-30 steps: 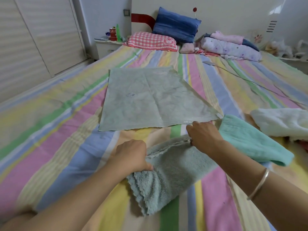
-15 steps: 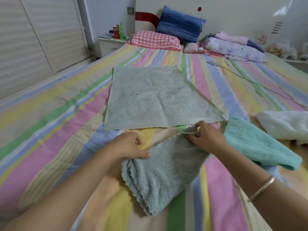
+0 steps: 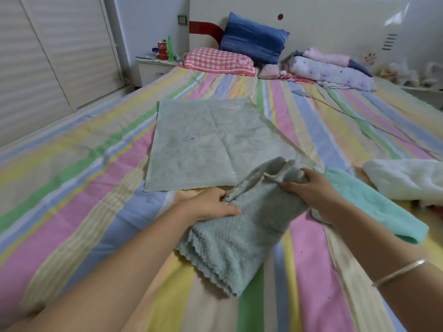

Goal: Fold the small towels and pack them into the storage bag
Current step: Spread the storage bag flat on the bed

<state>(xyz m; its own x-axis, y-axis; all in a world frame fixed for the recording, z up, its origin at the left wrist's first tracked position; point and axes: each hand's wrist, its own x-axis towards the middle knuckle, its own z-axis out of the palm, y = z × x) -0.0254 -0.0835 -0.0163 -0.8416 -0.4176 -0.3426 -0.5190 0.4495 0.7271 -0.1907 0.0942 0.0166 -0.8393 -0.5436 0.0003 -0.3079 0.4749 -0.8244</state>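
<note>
A bed [image 3: 72, 188] under a pastel-striped sheet spans everything beneath and around the hands. White slatted wardrobe doors [image 3: 60, 56] stand far off to the left of them. Just beyond the hands the storage bag [image 3: 211, 144] lies flat and creased on the sheet, its near right corner covered by the raised end of a grey-green towel [image 3: 239, 240].

That towel lies between the hands and trails back toward the person, scalloped hem nearest. The right hand [image 3: 311, 190] has its fingers curled round the bunched far end, lifted off the sheet. The left hand [image 3: 208, 207] grips the left edge, thumb on top.

A mint towel [image 3: 374, 207] lies just right of the right hand, partly under that wrist, and a white towel [image 3: 407, 180] sits further right. Well beyond the hands, at the headboard, are a blue pillow [image 3: 254, 39], a pink checked pillow [image 3: 215, 61] and folded bedding [image 3: 335, 70]. A nightstand [image 3: 153, 70] far ahead to the left carries a red can [image 3: 162, 51]. A thin cable [image 3: 359, 118] crosses the sheet beyond the right hand, and a bracelet [image 3: 398, 271] rings the right forearm.
</note>
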